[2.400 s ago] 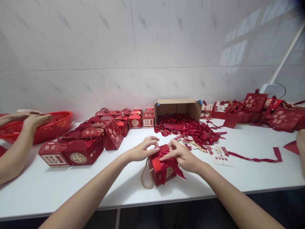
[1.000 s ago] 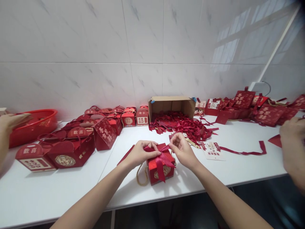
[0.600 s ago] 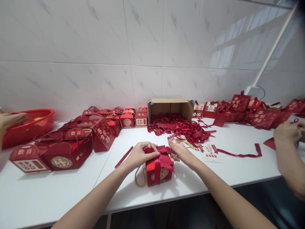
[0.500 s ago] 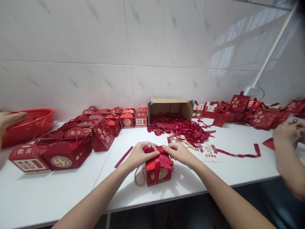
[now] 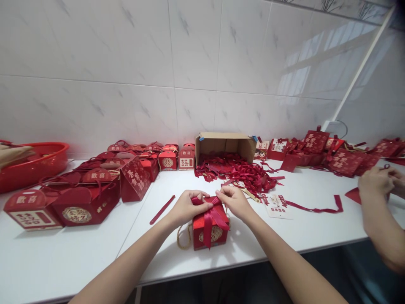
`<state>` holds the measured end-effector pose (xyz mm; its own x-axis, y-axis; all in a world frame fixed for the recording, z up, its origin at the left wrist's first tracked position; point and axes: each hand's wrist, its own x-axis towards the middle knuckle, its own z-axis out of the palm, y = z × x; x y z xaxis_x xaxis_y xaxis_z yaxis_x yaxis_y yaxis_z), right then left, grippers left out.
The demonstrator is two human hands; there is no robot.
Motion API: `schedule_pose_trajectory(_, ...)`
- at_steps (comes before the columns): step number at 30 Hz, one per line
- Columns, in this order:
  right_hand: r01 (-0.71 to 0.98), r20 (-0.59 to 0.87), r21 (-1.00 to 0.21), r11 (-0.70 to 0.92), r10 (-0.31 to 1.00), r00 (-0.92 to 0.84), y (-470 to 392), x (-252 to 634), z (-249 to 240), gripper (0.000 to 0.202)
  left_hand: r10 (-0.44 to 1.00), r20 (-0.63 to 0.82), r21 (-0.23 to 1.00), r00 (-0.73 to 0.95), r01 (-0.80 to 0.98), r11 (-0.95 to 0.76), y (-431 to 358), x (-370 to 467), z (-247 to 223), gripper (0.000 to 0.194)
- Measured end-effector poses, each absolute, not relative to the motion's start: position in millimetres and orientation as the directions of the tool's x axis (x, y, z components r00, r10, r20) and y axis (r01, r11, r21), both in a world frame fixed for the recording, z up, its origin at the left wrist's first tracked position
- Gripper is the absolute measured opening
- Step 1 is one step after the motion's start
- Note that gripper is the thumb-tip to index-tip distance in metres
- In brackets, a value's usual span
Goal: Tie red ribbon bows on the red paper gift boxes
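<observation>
A small red gift box (image 5: 201, 236) with a gold round emblem stands upright near the table's front edge. Across its top lies a dark pink satin ribbon (image 5: 208, 226) shaped into a bow, its tails hanging down the front. My left hand (image 5: 187, 207) is closed on the bow's left side, thumb on top. Fingertips of my right hand (image 5: 232, 200) pinch the ribbon at the right of the bow, just above the box. A twisted gold cord handle (image 5: 181, 240) loops out at the box's left. The knot is partly hidden by my left thumb.
A flat red strip (image 5: 162, 210) lies to the left. Finished-looking red boxes (image 5: 79, 207) crowd the left side by a red basin (image 5: 47, 162). Behind, a cardboard box (image 5: 224, 137) spills red ribbons (image 5: 249, 173). Another person's hands (image 5: 376, 183) work at the right.
My right hand has lifted slightly off the box top, pulling the ribbon end up a little. My left hand stays on the bow. The view has shifted slightly.
</observation>
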<state>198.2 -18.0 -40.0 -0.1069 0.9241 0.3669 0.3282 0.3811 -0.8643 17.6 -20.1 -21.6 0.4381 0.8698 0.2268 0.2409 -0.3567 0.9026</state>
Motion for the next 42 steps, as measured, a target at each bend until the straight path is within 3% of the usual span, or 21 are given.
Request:
schedule_pose_trajectory(12, 0.344, 0.406, -0.850, 0.399, 0.912, -0.055, -25, 206, -48, 0.038, 0.858, 0.193, 0.928, 0.476, 0.195, -0.318, -17, 15, -23, 0.045)
schedule_pose_trajectory(27, 0.443, 0.461, -0.791, 0.422, 0.887, -0.022, -32, 204, -54, 0.040, 0.871, 0.228, 0.933, 0.434, 0.158, -0.323, -12, 12, -28, 0.044)
schedule_pose_trajectory(31, 0.270, 0.329, -0.885, 0.379, 0.920, -0.215, -38, 217, -59, 0.033, 0.872, 0.269, 0.955, 0.409, 0.005, -0.297, -8, 7, -35, 0.035)
schedule_pose_trajectory(34, 0.090, 0.169, -0.966, 0.243, 0.854, -0.493, -46, 227, -62, 0.086, 0.867, 0.291, 0.955, 0.405, -0.075, -0.286, -6, 4, -38, 0.028)
schedule_pose_trajectory(36, 0.059, 0.146, -0.975, 0.213, 0.820, -0.554, -55, 226, -63, 0.109, 0.865, 0.279, 0.960, 0.416, -0.112, -0.255, -6, 4, -40, 0.025)
schedule_pose_trajectory(40, 0.067, 0.184, -0.972, 0.227, 0.902, -0.391, -77, 212, -65, 0.108, 0.858, 0.237, 0.963, 0.456, -0.228, -0.145, -8, 6, -41, 0.020)
schedule_pose_trajectory(42, 0.083, 0.225, -0.964, 0.254, 0.939, -0.261, -87, 216, -64, 0.106, 0.864, 0.244, 0.946, 0.441, -0.303, -0.113, -7, 6, -41, 0.030)
